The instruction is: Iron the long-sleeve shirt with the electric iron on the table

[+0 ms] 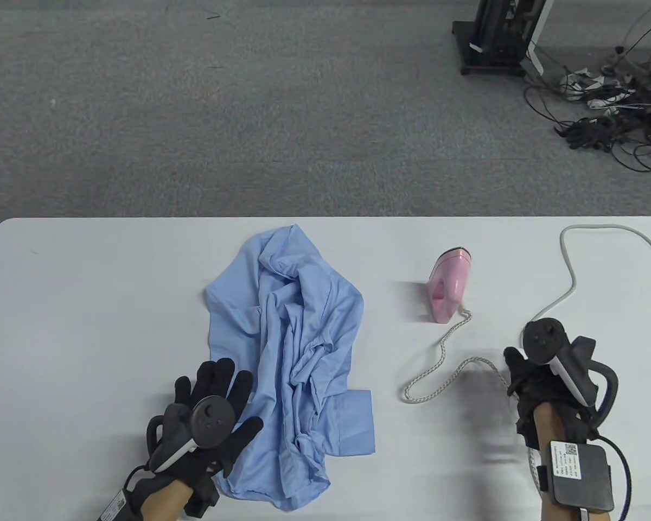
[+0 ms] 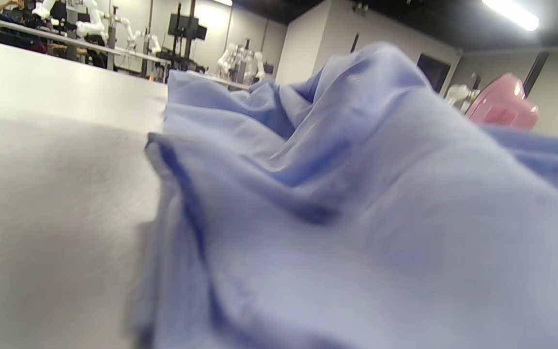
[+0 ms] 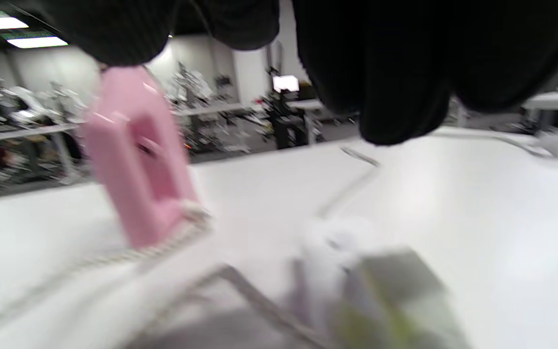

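A crumpled light blue long-sleeve shirt (image 1: 293,347) (image 2: 356,194) lies mid-table, one cuff flat at its lower right. My left hand (image 1: 217,401) lies with straight, spread fingers on the shirt's lower left edge; it does not show in the left wrist view. A pink iron (image 1: 449,285) (image 3: 133,155) (image 2: 502,104) stands on end to the right of the shirt. Its braided cord (image 1: 439,374) (image 3: 153,249) loops across the table towards my right hand (image 1: 526,374). That hand hovers near the cord, its fingers (image 3: 395,97) loosely curled and holding nothing I can see.
A grey cable (image 1: 569,271) runs from the table's (image 1: 87,304) far right edge towards my right hand. A blurred white and grey-green block (image 3: 385,291) lies below that hand. Beyond the far edge is carpet, with a black stand (image 1: 493,38) and tangled wires (image 1: 613,108).
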A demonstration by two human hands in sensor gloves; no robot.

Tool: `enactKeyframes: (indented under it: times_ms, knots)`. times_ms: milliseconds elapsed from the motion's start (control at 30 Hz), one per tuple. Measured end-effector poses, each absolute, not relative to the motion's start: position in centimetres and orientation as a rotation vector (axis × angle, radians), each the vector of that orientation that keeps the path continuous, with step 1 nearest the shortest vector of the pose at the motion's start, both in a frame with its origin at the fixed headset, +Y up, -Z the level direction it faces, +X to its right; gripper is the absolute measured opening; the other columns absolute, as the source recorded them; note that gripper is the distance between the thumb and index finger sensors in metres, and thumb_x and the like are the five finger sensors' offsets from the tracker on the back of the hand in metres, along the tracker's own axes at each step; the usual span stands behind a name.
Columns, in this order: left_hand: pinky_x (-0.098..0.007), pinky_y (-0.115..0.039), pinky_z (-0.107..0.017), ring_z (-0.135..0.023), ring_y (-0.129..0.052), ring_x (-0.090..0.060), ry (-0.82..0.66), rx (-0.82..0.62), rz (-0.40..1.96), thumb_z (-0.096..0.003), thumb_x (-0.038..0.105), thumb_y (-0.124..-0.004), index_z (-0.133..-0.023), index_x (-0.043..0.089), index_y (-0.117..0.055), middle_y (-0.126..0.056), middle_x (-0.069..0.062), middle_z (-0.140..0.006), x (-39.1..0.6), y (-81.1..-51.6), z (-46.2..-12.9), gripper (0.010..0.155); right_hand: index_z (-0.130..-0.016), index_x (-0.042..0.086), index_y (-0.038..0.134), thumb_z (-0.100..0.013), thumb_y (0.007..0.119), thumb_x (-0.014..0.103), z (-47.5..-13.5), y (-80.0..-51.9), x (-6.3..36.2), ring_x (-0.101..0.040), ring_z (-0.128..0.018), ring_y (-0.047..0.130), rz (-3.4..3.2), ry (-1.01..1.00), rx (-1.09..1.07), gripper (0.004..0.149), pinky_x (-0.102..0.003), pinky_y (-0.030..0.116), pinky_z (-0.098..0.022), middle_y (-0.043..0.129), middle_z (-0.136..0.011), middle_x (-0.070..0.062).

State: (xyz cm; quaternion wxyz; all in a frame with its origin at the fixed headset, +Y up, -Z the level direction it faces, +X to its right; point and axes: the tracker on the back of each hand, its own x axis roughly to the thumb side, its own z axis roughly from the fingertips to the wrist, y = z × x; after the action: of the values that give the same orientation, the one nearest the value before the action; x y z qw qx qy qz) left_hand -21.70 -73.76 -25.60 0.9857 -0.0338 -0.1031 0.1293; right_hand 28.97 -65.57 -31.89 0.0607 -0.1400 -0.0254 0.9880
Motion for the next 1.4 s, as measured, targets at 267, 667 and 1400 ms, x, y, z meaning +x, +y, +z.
enactKeyframes:
  times_ms: [267, 667, 1400]
  knots:
    - [-0.064, -0.009, -0.074, -0.110, -0.006, -0.028, -0.233, -0.026, 0.274, -0.0361, 0.070, -0.052, -0.106, 0.038, -0.025, -0.005, 0.004, -0.115, -21.2, -73.6, -25.3, 0.081, -0.097, 0.015, 0.056, -0.040, 0.067, 0.055, -30.4, -65.9, 17.2, -0.042, -0.070, 0.081, 2.986, -0.179, 0.062, 0.071, -0.062, 0.071, -0.047, 0.065, -0.085, -0.025]
    - [-0.064, -0.009, -0.073, -0.110, -0.007, -0.028, -0.251, -0.047, 0.239, -0.0361, 0.070, -0.052, -0.106, 0.038, -0.025, -0.006, 0.004, -0.115, -20.5, -74.2, -25.4, 0.081, -0.100, 0.018, 0.048, -0.039, 0.066, 0.059, -31.7, -76.0, 8.4, -0.040, -0.066, 0.077, 3.096, 0.437, 0.311, 0.076, -0.054, 0.072, -0.040, 0.056, -0.088, -0.024]
    - [-0.064, -0.010, -0.074, -0.111, -0.010, -0.028, -0.232, -0.250, 0.316, -0.0379, 0.068, -0.055, -0.105, 0.043, -0.026, -0.005, 0.006, -0.115, -15.0, -72.7, -33.7, 0.077, -0.071, 0.009, 0.087, -0.036, 0.081, 0.033, -31.0, -69.9, 18.3, -0.030, -0.038, 0.091, 2.949, -0.090, -0.110, 0.043, -0.044, 0.081, -0.021, 0.083, -0.062, -0.018]
